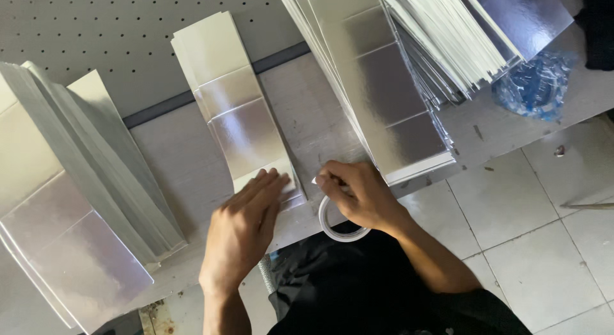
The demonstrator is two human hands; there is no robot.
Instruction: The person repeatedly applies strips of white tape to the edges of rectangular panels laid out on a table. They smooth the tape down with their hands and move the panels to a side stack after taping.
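Fingers (268, 184) of left hand (246, 229) extended flat, released, pressing near end of folded silver card strip (240, 114) close to worktop (192, 162) front edge. Right hand (358, 194) clenched on white tape roll (339, 226), overhanging front edge just beside strip. Silver card stacks at left edge (70, 207) and right rear corner (384, 79). Blue plastic wrap (534, 85) near right edge.

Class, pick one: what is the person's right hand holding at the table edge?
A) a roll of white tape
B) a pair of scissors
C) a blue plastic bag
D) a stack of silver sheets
A: the right hand grips a white tape roll at the table edge, while the left hand presses flat on a folded silver sheet.
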